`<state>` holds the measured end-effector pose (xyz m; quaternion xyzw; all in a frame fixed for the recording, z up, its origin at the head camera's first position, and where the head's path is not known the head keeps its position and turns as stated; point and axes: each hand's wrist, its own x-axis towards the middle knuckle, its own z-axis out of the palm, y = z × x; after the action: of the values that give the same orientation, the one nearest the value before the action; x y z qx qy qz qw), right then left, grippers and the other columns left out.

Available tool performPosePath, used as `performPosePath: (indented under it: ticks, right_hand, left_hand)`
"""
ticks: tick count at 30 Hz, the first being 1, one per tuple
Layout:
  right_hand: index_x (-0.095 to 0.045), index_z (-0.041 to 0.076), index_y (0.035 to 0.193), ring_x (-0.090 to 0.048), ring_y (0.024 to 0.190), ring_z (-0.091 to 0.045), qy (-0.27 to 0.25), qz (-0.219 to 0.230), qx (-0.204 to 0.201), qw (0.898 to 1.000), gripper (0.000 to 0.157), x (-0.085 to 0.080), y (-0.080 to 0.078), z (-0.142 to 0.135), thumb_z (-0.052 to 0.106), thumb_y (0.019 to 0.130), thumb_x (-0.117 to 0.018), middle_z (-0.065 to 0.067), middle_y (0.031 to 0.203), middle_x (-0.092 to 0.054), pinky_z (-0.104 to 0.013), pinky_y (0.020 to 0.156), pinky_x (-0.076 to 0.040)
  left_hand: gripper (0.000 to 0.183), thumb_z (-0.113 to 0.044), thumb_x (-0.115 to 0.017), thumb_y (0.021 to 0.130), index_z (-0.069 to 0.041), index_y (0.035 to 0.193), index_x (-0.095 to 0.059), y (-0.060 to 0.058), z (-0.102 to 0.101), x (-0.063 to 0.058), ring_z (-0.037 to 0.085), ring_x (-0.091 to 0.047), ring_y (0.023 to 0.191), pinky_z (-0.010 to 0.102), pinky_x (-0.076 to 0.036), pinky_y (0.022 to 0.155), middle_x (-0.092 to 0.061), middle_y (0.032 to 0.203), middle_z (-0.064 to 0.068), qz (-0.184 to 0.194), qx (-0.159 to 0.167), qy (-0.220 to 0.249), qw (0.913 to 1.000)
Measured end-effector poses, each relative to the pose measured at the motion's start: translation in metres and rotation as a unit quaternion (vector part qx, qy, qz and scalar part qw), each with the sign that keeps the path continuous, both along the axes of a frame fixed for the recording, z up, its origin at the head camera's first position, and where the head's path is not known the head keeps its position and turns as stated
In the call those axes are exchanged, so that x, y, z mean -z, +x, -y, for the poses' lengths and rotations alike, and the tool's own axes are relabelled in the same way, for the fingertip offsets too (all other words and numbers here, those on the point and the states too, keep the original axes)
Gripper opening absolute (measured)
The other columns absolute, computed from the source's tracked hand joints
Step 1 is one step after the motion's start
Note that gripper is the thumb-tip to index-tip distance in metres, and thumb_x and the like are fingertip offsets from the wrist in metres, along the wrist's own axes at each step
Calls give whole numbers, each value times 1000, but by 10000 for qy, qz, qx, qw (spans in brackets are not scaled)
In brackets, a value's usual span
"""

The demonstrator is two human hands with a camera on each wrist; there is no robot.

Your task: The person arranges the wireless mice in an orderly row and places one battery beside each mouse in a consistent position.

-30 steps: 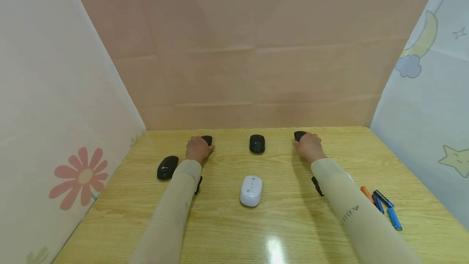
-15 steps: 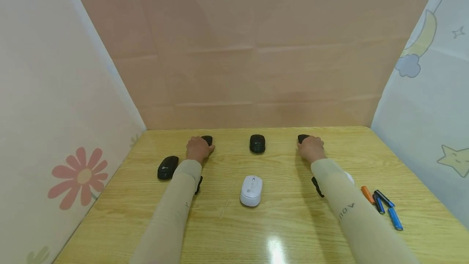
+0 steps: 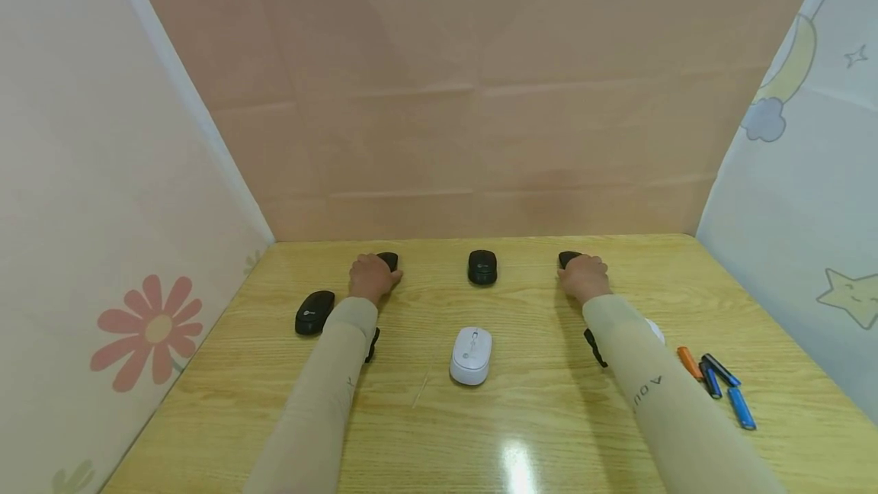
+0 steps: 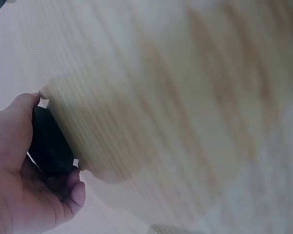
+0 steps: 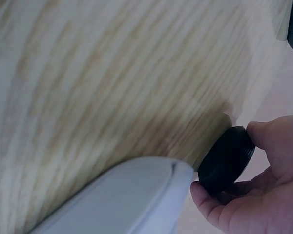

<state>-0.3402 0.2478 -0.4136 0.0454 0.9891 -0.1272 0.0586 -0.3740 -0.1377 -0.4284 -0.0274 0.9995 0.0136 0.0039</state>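
Wood tabletop, left grip and right grip around black mice, palms only in wrist views

Black mouse in left hand

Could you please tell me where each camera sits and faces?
Head: worn on the head, facing forward and down at the table; both sleeves, left hand and right hand show.
Left wrist: on that wrist, facing the left-hand mouse; part of that hand shows.
Right wrist: likewise, facing the right-hand mouse; part of that hand shows.
Head and left wrist both show the left hand gripping its mouse.
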Motion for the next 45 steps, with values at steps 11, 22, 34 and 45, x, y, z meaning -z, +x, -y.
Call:
performPosePath:
  ticks: [11, 22, 34, 45]
  right_hand:
    - [-38, -33, 120, -47, 92, -45, 212, 219, 29, 9995, 64, -3, 5, 2, 30, 105, -40, -38, 99, -42, -50, 74, -47]
    - [-31, -32, 125, -44, 105, -53, 33, 143, 100, 9998, 69, 5, 2, -2, 32, 104, -44, -44, 111, -41, -55, 82, -46]
    - [-33, -32, 125, -42, 108, -54, 101, 41, -20, 9999, 69, 3, 1, 1, 32, 104, -46, -45, 117, -40, -56, 89, -41]
    - [-31, -33, 125, -40, 112, -57, 175, -33, -51, 9998, 70, 5, 0, -4, 32, 103, -47, -48, 120, -38, -58, 94, -38]
  left_hand:
    - [76, -56, -48, 97, 18, 116, -50, 2, -1, -3, 36, -58, 91, 43, -52, 79, -52, 102, 30, 58, -13, 100, 9999]
    - [80, -57, -47, 97, 19, 120, -49, -6, 4, 7, 35, -58, 86, 43, -52, 75, -52, 101, 30, 116, 7, -17, 9999]
    - [84, -60, -47, 96, 21, 122, -48, 3, 6, -3, 37, -58, 86, 45, -52, 76, -51, 101, 31, 109, 27, 247, 9996]
    - [89, -64, -44, 95, 20, 122, -52, 3, 6, -10, 39, -58, 88, 49, -52, 77, -52, 103, 32, 283, 240, 257, 9990]
